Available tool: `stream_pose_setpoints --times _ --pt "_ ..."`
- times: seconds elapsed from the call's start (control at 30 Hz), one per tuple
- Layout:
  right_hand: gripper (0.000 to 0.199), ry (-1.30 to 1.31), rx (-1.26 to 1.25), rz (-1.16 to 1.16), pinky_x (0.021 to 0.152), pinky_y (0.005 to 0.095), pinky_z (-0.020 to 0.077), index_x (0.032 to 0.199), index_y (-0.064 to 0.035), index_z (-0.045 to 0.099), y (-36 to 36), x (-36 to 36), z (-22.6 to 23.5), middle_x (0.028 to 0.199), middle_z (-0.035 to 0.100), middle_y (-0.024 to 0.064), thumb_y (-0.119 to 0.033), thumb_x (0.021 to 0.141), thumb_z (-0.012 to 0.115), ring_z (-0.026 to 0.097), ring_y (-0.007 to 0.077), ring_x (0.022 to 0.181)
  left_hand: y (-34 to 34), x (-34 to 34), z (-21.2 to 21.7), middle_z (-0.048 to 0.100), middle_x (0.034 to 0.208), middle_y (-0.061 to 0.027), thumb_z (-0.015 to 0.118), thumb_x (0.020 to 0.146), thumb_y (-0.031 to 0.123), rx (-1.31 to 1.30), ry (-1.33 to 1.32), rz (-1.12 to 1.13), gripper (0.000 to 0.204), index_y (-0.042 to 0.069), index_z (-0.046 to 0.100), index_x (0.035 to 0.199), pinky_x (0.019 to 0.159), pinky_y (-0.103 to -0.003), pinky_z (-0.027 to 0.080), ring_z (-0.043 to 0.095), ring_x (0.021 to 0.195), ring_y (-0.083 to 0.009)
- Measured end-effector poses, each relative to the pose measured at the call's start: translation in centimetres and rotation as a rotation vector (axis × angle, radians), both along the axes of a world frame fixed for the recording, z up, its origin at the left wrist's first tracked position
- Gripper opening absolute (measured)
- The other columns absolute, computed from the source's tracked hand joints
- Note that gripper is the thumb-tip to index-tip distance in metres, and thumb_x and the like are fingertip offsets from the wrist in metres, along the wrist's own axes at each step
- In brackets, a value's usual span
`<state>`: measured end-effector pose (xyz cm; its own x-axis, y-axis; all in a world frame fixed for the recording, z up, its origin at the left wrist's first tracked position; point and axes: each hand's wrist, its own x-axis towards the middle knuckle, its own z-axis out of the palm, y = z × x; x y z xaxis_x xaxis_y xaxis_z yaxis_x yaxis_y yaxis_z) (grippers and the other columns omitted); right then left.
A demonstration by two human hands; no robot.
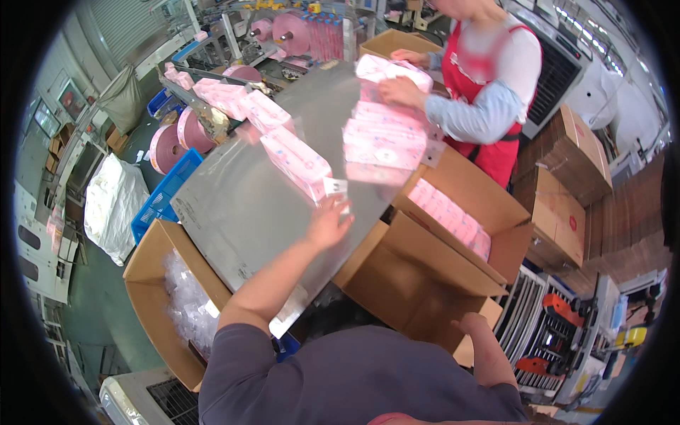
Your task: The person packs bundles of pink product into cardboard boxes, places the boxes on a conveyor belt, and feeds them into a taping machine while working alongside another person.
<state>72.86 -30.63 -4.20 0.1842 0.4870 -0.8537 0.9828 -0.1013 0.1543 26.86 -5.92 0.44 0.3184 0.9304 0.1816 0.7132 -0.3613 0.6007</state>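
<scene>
My left hand [329, 222] reaches over the metal table [234, 205], fingers spread at the near end of a pink-and-white soft pack [294, 159]. A small white piece [335, 187] shows at that end, by my fingertips. More such packs [264, 111] lie in a row behind it. On the right, a group of pink packs [386, 138] stands side by side on the table. My right hand [473, 327] is low at the right, by the edge of an open brown carton [397, 273]; its fingers are mostly hidden.
Across the table a co-worker in a red apron [482, 71] has both hands on pink packs. A carton filled with packs [453, 219] stands at right. At left are a carton of clear plastic [188, 297] and a blue crate [166, 188]. Flattened cartons [623, 219] stack far right.
</scene>
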Motion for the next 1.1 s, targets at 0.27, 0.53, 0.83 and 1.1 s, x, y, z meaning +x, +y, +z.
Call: stream_pose_setpoints --times 0.27,0.53,0.83,1.1 --pt "0.06 0.615 0.887 0.144 0.09 0.0465 0.0511 0.138 -0.0053 0.047 22.6 -22.8 10.6 0.11 0.066 0.0224 -0.039 0.09 0.062 0.064 0.0389 0.1 13.0 -3.5 2.8 0.017 0.161 -0.0197 0.05 0.094 0.057 -0.249 0.434 0.148 0.062 0.023 0.045 0.146 0.108 -0.075 0.02 0.01 0.148 -0.0479" --pt "0.083 0.293 0.834 0.194 0.103 0.055 0.0417 0.157 -0.0208 0.022 27.7 -37.2 8.5 0.158 0.017 0.0253 -0.047 0.086 0.057 0.035 0.0471 0.134 22.6 -7.2 4.5 0.013 0.162 -0.021 0.051 0.095 0.054 -0.095 -0.017 0.223 0.065 0.022 0.037 0.151 0.114 -0.063 0.024 0.005 0.148 -0.0501" --pt "0.085 0.187 0.86 0.108 0.1 0.0554 0.0441 0.158 -0.0244 0.016 28.7 -36.7 6.9 0.157 0.017 0.0282 -0.054 0.089 0.056 0.041 0.0469 0.131 27.5 -11.1 -0.1 0.015 0.161 -0.0222 0.059 0.087 0.06 -0.067 0.251 0.067 0.065 0.021 0.053 0.139 0.114 -0.067 0.017 0.004 0.145 -0.0554" --pt "0.088 0.106 0.719 -0.093 0.099 0.0505 0.0471 0.158 -0.0204 0.016 26.5 -36.6 11.1 0.154 0.024 0.0287 -0.053 0.088 0.057 0.049 0.0476 0.123 22.2 -14.7 0.7 0.029 0.153 -0.0263 0.07 0.083 0.049 0.083 0.055 0.006 0.06 0.007 0.06 0.126 0.112 -0.065 0.026 0.012 0.142 -0.0592"
